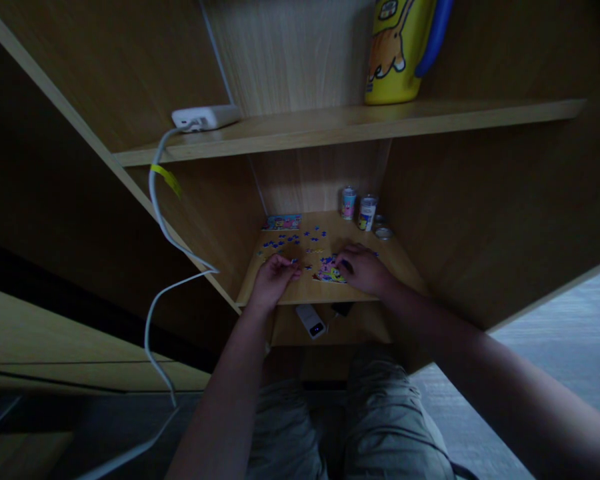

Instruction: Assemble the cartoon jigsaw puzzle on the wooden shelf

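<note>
My left hand (275,279) is closed in a pinch on a small jigsaw puzzle piece (295,263) above the wooden shelf. Beside it to the right lies a partly joined colourful puzzle (330,271). My right hand (361,267) rests at that puzzle's right side with its fingers curled; whether a piece is under them is hidden. Loose blue puzzle pieces (280,242) are scattered behind my left hand, and a few yellowish pieces (315,251) lie between the hands. A colourful picture sheet (282,223) lies at the back left.
Two printed cans (349,203) stand at the back right, with round lids (383,233) beside them. Overhead, an upper shelf (330,127) holds a yellow mug (393,53) and a white charger (207,118) with a hanging cable (153,193). A power bank (311,321) lies below.
</note>
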Motion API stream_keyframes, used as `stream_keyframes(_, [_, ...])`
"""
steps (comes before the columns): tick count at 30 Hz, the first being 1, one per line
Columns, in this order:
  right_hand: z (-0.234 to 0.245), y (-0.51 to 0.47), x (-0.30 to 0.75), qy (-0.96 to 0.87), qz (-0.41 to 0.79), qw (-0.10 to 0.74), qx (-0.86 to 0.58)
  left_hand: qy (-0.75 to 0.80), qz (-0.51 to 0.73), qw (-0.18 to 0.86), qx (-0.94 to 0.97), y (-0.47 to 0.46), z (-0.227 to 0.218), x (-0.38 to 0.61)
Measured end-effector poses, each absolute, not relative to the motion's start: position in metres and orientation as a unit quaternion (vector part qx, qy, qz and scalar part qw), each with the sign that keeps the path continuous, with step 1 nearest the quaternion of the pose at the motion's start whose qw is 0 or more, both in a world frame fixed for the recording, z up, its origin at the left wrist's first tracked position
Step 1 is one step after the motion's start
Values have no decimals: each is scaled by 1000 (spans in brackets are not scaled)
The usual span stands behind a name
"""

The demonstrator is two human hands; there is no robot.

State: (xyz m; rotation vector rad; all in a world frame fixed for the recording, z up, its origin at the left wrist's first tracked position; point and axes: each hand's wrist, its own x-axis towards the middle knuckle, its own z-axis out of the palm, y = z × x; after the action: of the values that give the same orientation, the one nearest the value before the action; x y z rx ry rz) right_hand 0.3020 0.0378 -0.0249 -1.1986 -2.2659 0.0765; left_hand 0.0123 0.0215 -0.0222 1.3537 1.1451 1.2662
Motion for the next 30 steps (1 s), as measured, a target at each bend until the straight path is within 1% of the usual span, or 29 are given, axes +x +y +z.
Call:
stream_keyframes(4, [-25,37,302,-841,20,296,-452,444,503,419,612,18,-20,13])
stream_keyframes(8, [-27,38,302,-840,18,304,-450,420,496,421,633,17,-19,16])
stream_keyframes(13, [-26,38,302,-840,20,297,-454,432,496,390,645,19,-20,14])
stream_keyframes(17, [-24,36,303,-839,11,296,-456,459,467,347,671,20,-22,13])
stream_keyframes(20, [-22,32,301,-847,1,300,-440,463,436,335,695,20,-23,15])
stream_keyframes(23, [-20,29,291,-857,5,326,-398,452,423,345,706,20,-23,19])
stream_keyframes(27, [-16,29,263,-852,74,383,-349,428,432,366,705,21,-23,22])
stream_keyframes(30, [-13,33,245,-829,191,390,-352,422,448,373,695,22,-25,22])
